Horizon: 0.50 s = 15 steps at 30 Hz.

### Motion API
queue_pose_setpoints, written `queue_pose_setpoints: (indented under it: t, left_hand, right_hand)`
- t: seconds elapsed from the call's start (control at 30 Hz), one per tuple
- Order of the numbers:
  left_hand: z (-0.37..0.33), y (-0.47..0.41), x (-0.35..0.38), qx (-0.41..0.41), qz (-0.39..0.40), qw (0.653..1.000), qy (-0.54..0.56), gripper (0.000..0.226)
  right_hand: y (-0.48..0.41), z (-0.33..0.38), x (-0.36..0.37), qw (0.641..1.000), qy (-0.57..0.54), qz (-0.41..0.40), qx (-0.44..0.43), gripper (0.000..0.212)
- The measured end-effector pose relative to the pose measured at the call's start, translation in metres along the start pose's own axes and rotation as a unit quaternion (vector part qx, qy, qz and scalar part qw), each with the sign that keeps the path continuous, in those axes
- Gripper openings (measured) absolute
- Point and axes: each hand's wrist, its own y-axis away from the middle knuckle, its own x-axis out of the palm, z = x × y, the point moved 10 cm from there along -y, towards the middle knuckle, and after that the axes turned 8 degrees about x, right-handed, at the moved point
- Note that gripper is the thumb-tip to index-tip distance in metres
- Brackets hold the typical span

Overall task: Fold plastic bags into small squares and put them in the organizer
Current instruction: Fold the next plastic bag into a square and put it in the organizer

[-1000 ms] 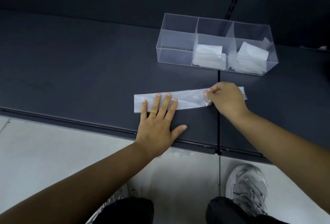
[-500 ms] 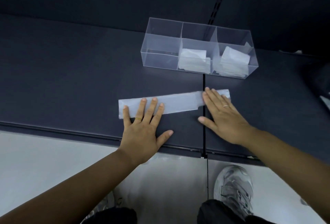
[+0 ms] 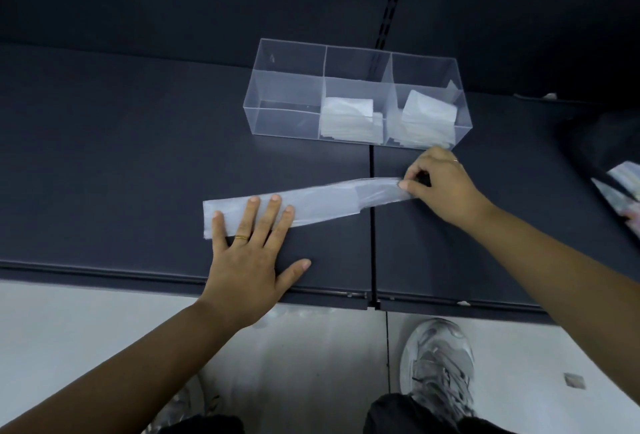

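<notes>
We have folded squares (image 3: 348,118) in the middle and right compartments of the clear organizer (image 3: 284,122), while the bag strip (image 3: 311,205) lies on the dark shelf (image 3: 104,156) nearer us, left hand (image 3: 249,257) pressing it flat-fingered, right hand (image 3: 446,188) pinching its right end; we judge crosswise folds and stowing remain.

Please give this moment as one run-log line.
plastic bag: long folded strip | left hand: flat, presses its left end | right hand: pinches its right end | organizer: folded bags in middle, right compartments
</notes>
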Motion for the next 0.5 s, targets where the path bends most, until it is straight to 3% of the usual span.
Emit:
queue_pose_setpoints:
  t: [0.13,0.3,0.43,0.5]
  left_hand:
    - [0.006,-0.003,-0.003,0.042,0.001,0.999,-0.001,0.081]
    - [0.018,-0.011,-0.010,0.110,-0.004,0.994,0.013,0.080]
    - [-0.014,-0.013,-0.018,0.142,-0.024,0.989,0.040,0.083]
    - [-0.046,-0.013,-0.017,0.165,-0.029,0.985,0.045,0.085]
  right_hand:
    - [0.014,-0.011,-0.004,0.998,-0.052,0.013,0.030,0.013]
    - [0.052,-0.030,0.017,0.956,-0.216,0.152,0.127,0.014]
    - [0.076,-0.032,0.034,0.924,-0.214,0.268,0.169,0.017]
    - [0.073,-0.029,0.030,0.933,-0.213,0.242,0.160,0.009]
